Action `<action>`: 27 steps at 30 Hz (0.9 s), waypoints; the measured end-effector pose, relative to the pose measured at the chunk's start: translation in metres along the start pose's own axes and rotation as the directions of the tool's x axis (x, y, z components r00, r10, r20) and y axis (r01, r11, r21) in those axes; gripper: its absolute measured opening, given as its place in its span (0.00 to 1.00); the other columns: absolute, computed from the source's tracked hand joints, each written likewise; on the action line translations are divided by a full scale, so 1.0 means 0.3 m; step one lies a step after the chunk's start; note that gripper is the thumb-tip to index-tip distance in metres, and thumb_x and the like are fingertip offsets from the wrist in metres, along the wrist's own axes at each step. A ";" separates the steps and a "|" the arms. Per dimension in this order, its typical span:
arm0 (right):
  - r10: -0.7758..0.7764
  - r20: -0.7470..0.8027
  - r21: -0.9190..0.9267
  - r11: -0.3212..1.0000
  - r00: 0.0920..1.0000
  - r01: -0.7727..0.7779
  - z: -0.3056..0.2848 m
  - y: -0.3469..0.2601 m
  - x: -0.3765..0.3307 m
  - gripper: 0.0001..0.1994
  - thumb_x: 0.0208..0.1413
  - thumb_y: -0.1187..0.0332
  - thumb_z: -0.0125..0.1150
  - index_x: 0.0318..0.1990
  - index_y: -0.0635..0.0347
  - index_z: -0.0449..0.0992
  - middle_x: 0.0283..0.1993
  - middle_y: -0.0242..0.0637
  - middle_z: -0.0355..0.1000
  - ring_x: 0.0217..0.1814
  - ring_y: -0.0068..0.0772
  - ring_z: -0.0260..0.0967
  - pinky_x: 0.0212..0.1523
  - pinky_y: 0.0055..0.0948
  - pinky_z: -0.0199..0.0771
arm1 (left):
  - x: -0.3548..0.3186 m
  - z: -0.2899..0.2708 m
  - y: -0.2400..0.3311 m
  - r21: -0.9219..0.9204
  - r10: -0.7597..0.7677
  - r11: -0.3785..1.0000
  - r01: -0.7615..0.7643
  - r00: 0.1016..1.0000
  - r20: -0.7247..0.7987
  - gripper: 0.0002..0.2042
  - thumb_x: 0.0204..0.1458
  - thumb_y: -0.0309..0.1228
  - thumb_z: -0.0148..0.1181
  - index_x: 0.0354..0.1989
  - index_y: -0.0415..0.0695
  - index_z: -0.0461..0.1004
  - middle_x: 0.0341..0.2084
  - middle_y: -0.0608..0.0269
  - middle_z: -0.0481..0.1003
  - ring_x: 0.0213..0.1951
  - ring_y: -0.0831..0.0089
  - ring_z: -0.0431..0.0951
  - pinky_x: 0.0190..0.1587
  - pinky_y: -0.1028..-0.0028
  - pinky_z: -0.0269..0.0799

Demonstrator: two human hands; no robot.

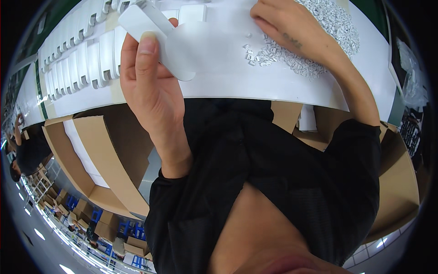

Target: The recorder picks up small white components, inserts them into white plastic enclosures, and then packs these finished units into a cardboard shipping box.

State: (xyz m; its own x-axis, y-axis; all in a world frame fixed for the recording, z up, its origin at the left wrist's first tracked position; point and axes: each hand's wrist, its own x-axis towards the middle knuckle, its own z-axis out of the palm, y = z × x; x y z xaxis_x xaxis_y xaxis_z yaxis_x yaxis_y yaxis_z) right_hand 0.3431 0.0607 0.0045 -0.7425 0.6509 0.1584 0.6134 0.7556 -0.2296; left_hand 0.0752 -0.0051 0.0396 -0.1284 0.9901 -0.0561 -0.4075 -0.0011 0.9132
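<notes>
Head view: left hand (150,86) closed around flat white plastic piece (157,39), raised above white table (228,77); right hand (285,27) curled, fingertips among heap of small white clips (296,57), grip unclear. Probably picking a clip; next calls for fitting onto piece.

left hand (148,77) is raised, thumb up and pressed flat, fingers curled shut round something. right hand (285,25) reaches farther out, palm down, fingers bent, looks empty. both arms in black sleeves, wrists bare.
</notes>
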 end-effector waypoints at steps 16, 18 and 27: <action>0.308 0.019 0.176 0.935 0.951 -0.307 -0.021 -0.022 -0.033 0.09 0.55 0.68 0.61 0.39 0.65 0.77 0.37 0.45 0.74 0.37 0.43 0.72 0.43 0.33 0.74 | -0.013 -0.027 -0.006 -0.079 -0.061 0.995 0.062 0.998 0.017 0.23 0.66 0.35 0.50 0.64 0.35 0.59 0.55 0.43 0.70 0.64 0.48 0.68 0.66 0.60 0.61; 0.327 0.024 0.141 0.934 0.945 -0.327 -0.022 -0.025 -0.034 0.10 0.55 0.68 0.62 0.40 0.65 0.77 0.38 0.46 0.74 0.38 0.43 0.73 0.44 0.33 0.75 | -0.013 -0.026 -0.014 -0.098 -0.057 0.993 0.060 0.998 0.031 0.24 0.66 0.35 0.50 0.66 0.33 0.57 0.56 0.41 0.70 0.64 0.47 0.68 0.66 0.59 0.62; 0.497 -0.160 0.574 0.750 0.853 -0.330 -0.104 -0.255 -0.024 0.04 0.58 0.74 0.64 0.38 0.65 0.79 0.31 0.31 0.74 0.28 0.20 0.63 0.29 0.18 0.65 | -0.064 0.118 -0.051 -0.345 -0.358 0.801 0.489 0.854 0.378 0.20 0.67 0.33 0.47 0.61 0.30 0.64 0.54 0.45 0.73 0.52 0.66 0.75 0.55 0.74 0.69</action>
State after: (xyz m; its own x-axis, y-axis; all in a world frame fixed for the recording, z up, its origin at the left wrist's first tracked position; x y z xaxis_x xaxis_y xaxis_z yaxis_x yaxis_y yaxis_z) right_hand 0.3100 0.0005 0.0510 -0.2850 0.9426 0.1742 0.5501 0.3096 -0.7756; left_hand 0.1158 -0.0191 0.0410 0.3782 0.8986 -0.2225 -0.7012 0.4350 0.5648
